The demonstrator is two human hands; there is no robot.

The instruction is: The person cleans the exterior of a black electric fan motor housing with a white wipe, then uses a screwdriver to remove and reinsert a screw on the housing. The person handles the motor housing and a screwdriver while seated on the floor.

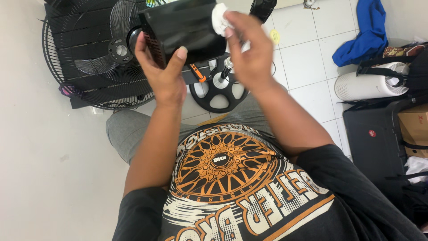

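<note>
1. A brown cardboard box stands at the far right edge, upright on the black case, with a small red mark printed near its top.
2. A small round red label sits on the flat black top of that case, just left of the box.

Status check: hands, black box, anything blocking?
Left hand grips black box from below. Right hand presses white cloth on its top corner. Nothing blocking; fan behind.
</note>
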